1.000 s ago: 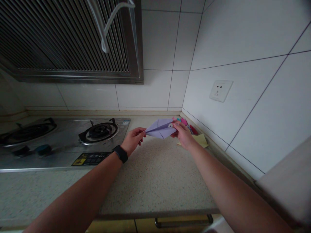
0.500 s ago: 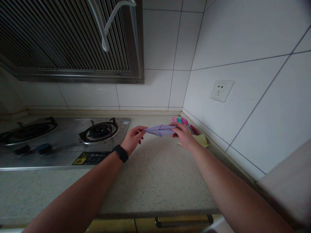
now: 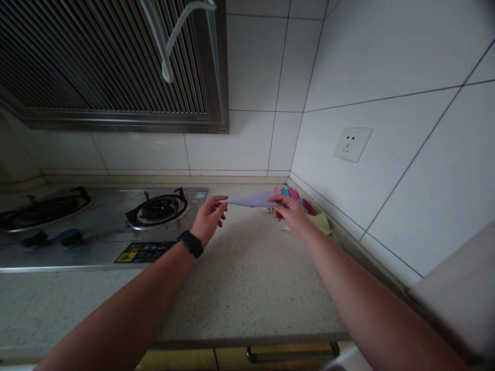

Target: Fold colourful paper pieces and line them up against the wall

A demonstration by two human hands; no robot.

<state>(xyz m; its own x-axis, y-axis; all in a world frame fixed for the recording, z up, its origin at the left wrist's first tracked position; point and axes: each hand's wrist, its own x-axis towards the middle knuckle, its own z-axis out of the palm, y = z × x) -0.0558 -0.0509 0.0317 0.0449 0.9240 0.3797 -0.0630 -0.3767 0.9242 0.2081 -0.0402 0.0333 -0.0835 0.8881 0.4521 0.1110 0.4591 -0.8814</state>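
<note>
A folded sheet of purple paper [image 3: 250,200] is held in the air above the countertop, tapering to a thin point on its left. My left hand [image 3: 209,216] pinches that pointed tip between thumb and fingers; a black watch is on the wrist. At the wider right end, my right hand [image 3: 288,210] grips the paper between thumb and forefinger. Just behind and beside my right hand lie several small colourful paper pieces [image 3: 293,193], partly hidden by the hand. A yellow paper sheet [image 3: 320,224] lies flat on the counter, partly beneath my right wrist.
To the left sits a gas stove [image 3: 104,221] with two burners and knobs. A range hood [image 3: 116,67] hangs above it. The speckled countertop [image 3: 247,288] ends at a tiled wall with a socket [image 3: 353,145] on the right. A drawer handle [image 3: 292,355] is below the front edge.
The purple paper has been tilted, so its broad flat side shows instead of the creased diamond face. My left hand has shifted slightly left and up, still pinching the tip.
</note>
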